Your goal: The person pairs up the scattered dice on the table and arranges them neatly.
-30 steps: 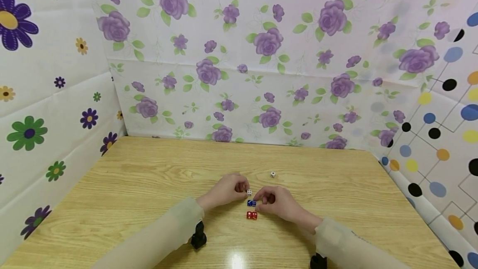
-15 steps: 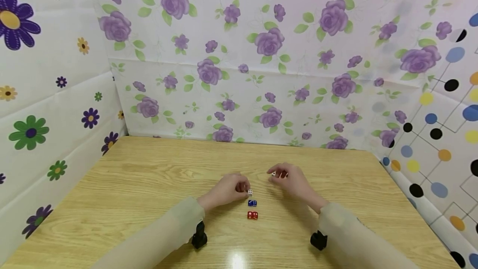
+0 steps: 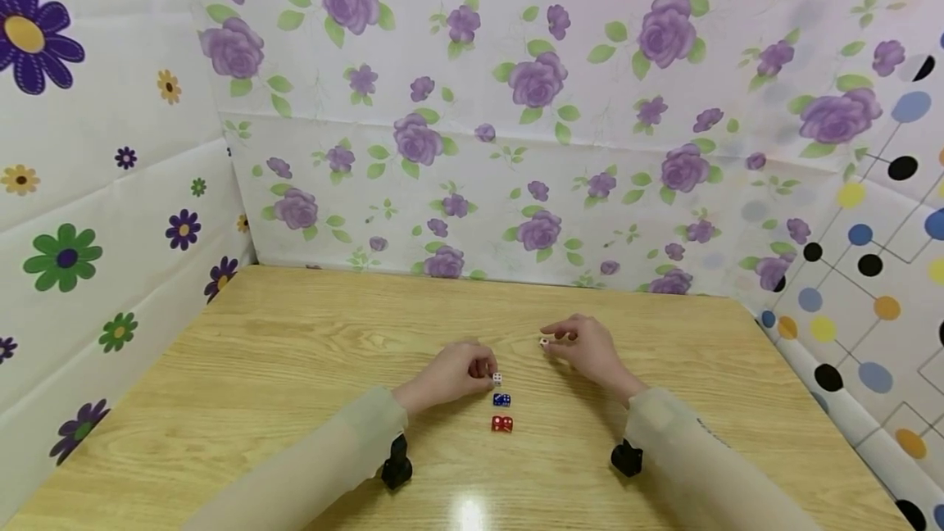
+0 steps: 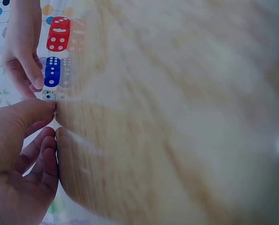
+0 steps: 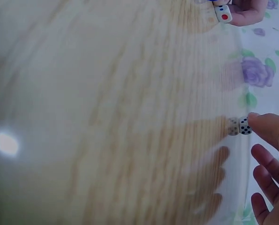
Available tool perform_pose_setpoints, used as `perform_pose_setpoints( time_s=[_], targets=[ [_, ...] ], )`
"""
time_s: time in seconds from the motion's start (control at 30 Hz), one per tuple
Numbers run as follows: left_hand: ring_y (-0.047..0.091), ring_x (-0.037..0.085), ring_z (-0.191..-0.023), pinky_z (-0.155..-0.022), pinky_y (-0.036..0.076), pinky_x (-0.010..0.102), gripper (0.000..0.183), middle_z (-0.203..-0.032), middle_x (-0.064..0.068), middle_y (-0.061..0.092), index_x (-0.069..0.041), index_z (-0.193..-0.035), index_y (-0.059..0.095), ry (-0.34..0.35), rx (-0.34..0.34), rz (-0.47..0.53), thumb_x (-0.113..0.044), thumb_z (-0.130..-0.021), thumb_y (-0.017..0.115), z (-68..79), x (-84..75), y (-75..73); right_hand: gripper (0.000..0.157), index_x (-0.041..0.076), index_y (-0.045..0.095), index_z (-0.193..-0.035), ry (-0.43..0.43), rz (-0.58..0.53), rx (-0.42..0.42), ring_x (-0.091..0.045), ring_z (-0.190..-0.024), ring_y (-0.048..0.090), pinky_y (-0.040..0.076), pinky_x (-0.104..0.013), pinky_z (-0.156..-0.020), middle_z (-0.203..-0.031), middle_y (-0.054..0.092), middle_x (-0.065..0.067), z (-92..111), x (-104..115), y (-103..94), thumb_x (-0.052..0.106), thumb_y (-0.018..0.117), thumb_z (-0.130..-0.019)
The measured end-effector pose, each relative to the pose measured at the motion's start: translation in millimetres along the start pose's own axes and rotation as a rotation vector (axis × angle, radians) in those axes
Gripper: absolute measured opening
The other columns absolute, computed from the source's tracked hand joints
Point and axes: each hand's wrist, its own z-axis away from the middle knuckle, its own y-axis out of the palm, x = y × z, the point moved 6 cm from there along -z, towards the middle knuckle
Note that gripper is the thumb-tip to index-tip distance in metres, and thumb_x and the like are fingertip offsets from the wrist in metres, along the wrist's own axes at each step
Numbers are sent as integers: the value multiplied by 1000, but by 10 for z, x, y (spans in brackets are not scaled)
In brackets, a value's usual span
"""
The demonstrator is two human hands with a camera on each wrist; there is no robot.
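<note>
In the head view my left hand (image 3: 459,371) pinches a white die (image 3: 497,379) by its left side, on the table. The left wrist view shows its thumb against this die, partly covered, beside the blue dice. My right hand (image 3: 590,348) is at a second white die (image 3: 543,342) farther back and to the right. Its thumb touches that die in the right wrist view (image 5: 245,125), and the other visible fingers are spread loosely; in the head view the index finger looks apart from it. Two blue dice (image 3: 501,400) sit side by side nearer me, and two red dice (image 3: 502,424) nearer still.
The wooden table (image 3: 332,326) bears a light glare near its front. Flowered cloth (image 3: 413,138) hangs behind it, and more patterned cloth stands at both sides. Black wrist cameras (image 3: 397,469) hang below both sleeves.
My right hand has left the blue dice and moved back and right to the far white die, its finger and thumb shifting right over the last half second. My left hand stays put.
</note>
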Motion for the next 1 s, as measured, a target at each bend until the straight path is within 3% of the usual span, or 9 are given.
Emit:
perform_pose_setpoints(
  time_s=[0.3, 0.53, 1.0],
  targets=[
    [50, 6, -71, -65, 44, 21, 7, -81, 0, 59, -12, -91, 68, -8, 6, 14, -14, -88, 74, -2, 11, 6, 17, 21, 79, -102, 32, 49, 0, -14, -81, 54, 41, -33, -76, -91, 69, 2, -9, -30, 40, 27, 77, -86],
    [49, 6, -71, -65, 43, 21, 7, -81, 1, 60, -12, -90, 68, 1, 3, 8, -14, -88, 74, -3, 2, 2, 14, 18, 79, -97, 48, 51, -17, -14, -80, 55, 43, -39, -81, -91, 70, 1, 9, -16, 37, 26, 79, -85],
    [50, 6, -71, -65, 43, 21, 7, -81, 1, 60, -12, -91, 68, -5, 5, 9, -14, -89, 74, -9, 2, 6, 11, 22, 80, -94, 86, -20, 24, -12, -78, 53, 42, -29, -70, -90, 68, 3, 84, 56, 120, 25, 80, -83]
  ],
)
